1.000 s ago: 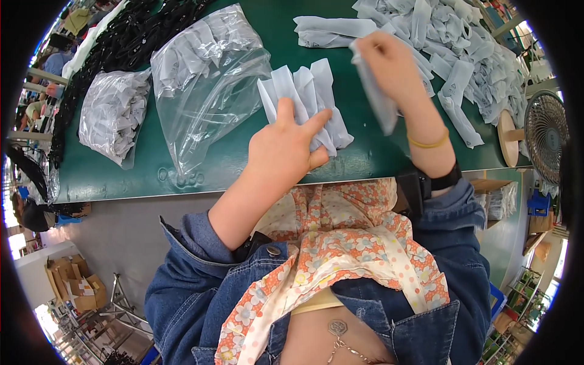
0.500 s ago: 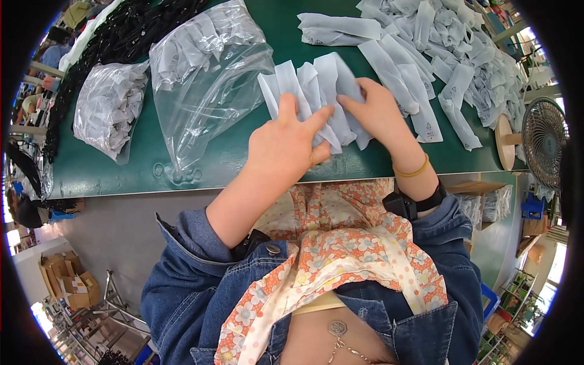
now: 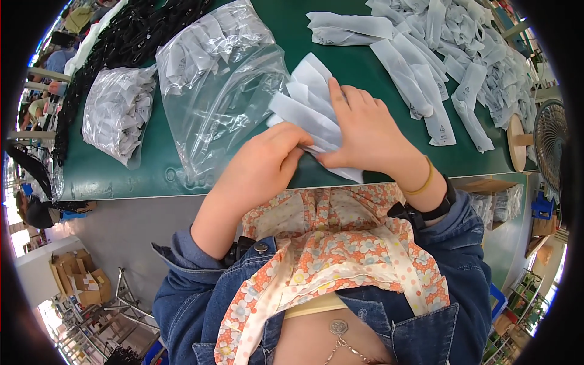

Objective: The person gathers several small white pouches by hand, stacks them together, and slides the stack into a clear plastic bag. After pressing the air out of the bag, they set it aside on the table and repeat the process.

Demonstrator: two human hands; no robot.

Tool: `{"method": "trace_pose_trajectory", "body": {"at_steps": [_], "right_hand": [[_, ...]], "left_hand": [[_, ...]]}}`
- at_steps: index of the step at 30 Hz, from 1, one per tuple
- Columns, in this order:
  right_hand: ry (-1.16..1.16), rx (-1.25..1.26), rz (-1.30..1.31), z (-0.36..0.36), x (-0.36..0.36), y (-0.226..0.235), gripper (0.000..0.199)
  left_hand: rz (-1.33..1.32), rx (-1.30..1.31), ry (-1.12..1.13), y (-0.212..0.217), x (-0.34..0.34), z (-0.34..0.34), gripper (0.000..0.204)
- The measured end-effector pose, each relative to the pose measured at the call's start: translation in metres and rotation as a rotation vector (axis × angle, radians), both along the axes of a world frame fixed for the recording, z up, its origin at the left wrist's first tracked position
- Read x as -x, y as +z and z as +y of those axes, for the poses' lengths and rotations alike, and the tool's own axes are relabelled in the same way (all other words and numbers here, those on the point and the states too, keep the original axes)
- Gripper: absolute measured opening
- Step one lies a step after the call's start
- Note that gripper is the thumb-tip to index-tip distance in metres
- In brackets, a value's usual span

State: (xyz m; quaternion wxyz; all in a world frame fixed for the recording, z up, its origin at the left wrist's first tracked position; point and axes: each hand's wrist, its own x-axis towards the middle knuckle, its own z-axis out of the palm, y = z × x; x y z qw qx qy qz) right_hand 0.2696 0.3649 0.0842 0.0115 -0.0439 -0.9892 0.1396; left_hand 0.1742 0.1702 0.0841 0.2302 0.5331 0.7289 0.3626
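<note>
Several narrow frosted plastic pouches (image 3: 313,112) lie overlapped in a slanted bunch at the table's near edge. My left hand (image 3: 264,157) is closed, its thumb and fingers pinching the bunch's lower left edge. From the right, my right hand (image 3: 368,131) is closed round the bunch's other side, thumb low and fingers at the top. To the left of the bunch, and partly against it, is a large clear plastic bag (image 3: 213,67) with similar pouches packed in its far end. What the pouches contain cannot be made out.
A big heap of pouches (image 3: 480,73) covers the far right of the green table (image 3: 115,182), with several loose ones (image 3: 420,79) nearer. A filled clear bag (image 3: 118,112) and black cords (image 3: 143,36) lie left. A fan (image 3: 550,134) stands at the right edge.
The fanned pouches have been drawn together and turned to a slant. My left hand has gone from spread fingers on top to a pinch at their lower edge; my right hand has closed in.
</note>
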Motion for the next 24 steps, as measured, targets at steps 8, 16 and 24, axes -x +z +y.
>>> {"method": "trace_pose_trajectory", "body": {"at_steps": [8, 16, 24], "right_hand": [[0.430, 0.110, 0.122, 0.025, -0.009, 0.001, 0.095], [0.320, 0.072, 0.205, 0.031, -0.022, -0.008, 0.080], [0.305, 0.122, 0.057, 0.041, -0.020, 0.001, 0.078]], "left_hand": [[0.522, -0.108, 0.001, -0.011, 0.005, 0.045, 0.083], [0.254, -0.172, 0.002, -0.025, 0.004, 0.053, 0.086], [0.424, -0.342, 0.168, 0.023, 0.013, 0.019, 0.067]]}}
